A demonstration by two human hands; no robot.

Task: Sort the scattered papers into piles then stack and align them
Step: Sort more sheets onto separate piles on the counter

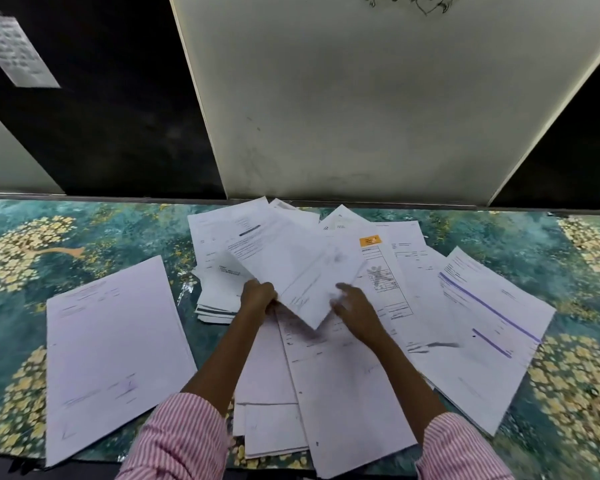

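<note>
The left hand [258,296] pinches the near corner of a printed sheet [302,268], lifted and tilted above the scattered papers [343,393] at the table's middle. The right hand [357,311], blurred, has its fingers loosely spread just beside that sheet's lower edge, with no grip visible. The heap reaches from the back edge to over the front edge. A squared pile [115,351] lies apart toward the front left corner. A purple-lined sheet [492,327] fans right. Bare floral tablecloth [84,230] shows at both ends.
</note>
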